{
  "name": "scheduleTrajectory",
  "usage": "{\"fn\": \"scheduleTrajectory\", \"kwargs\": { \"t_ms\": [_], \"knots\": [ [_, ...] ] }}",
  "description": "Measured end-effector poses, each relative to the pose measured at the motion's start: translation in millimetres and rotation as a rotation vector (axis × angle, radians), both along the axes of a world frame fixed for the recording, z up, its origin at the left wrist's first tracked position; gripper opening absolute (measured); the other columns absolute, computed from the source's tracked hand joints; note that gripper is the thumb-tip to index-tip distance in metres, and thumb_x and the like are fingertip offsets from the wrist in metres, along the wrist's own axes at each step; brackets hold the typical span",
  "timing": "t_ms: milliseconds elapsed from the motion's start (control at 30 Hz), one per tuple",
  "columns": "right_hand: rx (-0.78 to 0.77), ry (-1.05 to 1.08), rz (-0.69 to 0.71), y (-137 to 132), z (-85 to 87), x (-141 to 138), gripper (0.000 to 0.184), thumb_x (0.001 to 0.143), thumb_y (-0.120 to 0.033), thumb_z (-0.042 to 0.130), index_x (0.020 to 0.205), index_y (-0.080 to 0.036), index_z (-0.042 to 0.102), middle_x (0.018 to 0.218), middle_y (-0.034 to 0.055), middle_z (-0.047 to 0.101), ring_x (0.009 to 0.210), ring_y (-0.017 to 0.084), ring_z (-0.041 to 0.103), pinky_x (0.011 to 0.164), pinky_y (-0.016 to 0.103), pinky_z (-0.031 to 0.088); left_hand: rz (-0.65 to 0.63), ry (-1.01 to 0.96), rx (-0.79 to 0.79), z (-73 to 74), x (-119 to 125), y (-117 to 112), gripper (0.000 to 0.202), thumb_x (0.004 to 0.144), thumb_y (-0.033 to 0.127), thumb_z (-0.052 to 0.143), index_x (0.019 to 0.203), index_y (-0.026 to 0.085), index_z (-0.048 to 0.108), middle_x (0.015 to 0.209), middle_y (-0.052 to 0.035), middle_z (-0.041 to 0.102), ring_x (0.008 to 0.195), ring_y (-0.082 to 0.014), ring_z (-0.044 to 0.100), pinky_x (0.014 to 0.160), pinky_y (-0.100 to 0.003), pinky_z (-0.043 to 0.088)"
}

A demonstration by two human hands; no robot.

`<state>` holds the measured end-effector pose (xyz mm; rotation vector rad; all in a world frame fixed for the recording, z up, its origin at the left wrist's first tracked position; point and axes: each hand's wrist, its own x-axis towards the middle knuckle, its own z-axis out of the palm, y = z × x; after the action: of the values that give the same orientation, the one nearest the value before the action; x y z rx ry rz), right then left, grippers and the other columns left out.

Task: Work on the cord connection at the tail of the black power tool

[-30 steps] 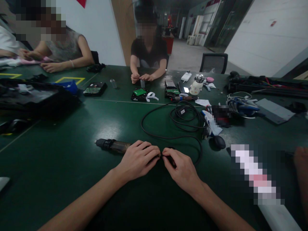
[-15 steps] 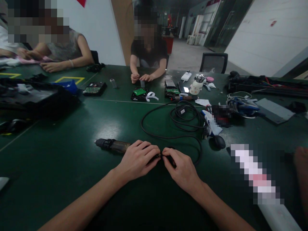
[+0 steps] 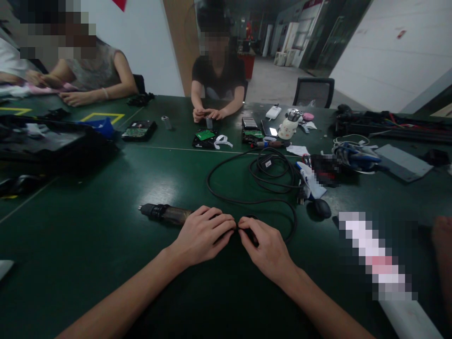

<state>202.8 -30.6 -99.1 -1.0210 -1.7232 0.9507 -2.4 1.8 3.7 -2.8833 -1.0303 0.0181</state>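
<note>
My left hand (image 3: 208, 233) is wrapped over the rear part of an electric screwdriver (image 3: 167, 213), whose dark body and metal tip point left above the green table. My right hand (image 3: 266, 245) pinches the end of a black cable (image 3: 282, 201); the connector itself is mostly hidden by the fingers. The fingertips of both hands come close together where cable end and screwdriver tail meet. Whether the two parts are joined cannot be seen. From my right hand the cable curves up and back into loose coils on the table.
Beyond the coils lie a second electric screwdriver (image 3: 271, 144), circuit boards in black housings (image 3: 205, 136) and a cream cup (image 3: 287, 128). A black rounded object (image 3: 321, 208) sits right of the cable. A large black casing (image 3: 45, 141) stands left. Co-workers (image 3: 219, 70) sit across the table.
The brassy bit between my fingertips no longer shows, and the gap there looks slightly narrower. Both hands otherwise keep their places. The screwdriver stays put.
</note>
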Motion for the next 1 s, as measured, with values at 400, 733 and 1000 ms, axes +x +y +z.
{"fn": "scheduleTrajectory", "kwargs": {
  "t_ms": [400, 733, 1000],
  "knots": [
    [0.026, 0.011, -0.011, 0.3, -1.6, -0.6, 0.014, 0.102, -0.019, 0.058, 0.112, -0.026, 0.063, 0.113, 0.003, 0.073, 0.103, 0.022, 0.072, 0.092, 0.037, 0.057, 0.014, 0.015, 0.03, -0.5, 0.9, 0.0, 0.016, 0.105, 0.033, 0.056, 0.114, 0.024, 0.066, 0.116, 0.0006, 0.075, 0.106, -0.0207, 0.067, 0.09, -0.039, 0.045],
    [0.089, -0.006, -0.038, 0.9, -6.8, -2.8, 0.013, 0.103, -0.019, 0.059, 0.114, -0.026, 0.064, 0.117, 0.0035, 0.074, 0.11, 0.022, 0.072, 0.097, 0.038, 0.057, -0.045, 0.057, 0.108, -2.9, -1.4, 0.2, 0.026, 0.105, 0.034, 0.06, 0.13, 0.028, 0.066, 0.125, 0.0009, 0.074, 0.106, -0.022, 0.066, 0.086, -0.04, 0.046],
    [0.103, -0.041, -0.095, -2.8, 1.9, -0.8, 0.01, 0.103, -0.022, 0.06, 0.112, -0.025, 0.062, 0.119, 0.0057, 0.071, 0.11, 0.026, 0.065, 0.09, 0.044, 0.057, -0.126, 0.009, 0.149, -6.9, -4.6, 1.1, 0.016, 0.102, 0.026, 0.065, 0.116, 0.021, 0.071, 0.115, -0.0014, 0.076, 0.104, -0.0207, 0.067, 0.086, -0.038, 0.051]
  ]
}}
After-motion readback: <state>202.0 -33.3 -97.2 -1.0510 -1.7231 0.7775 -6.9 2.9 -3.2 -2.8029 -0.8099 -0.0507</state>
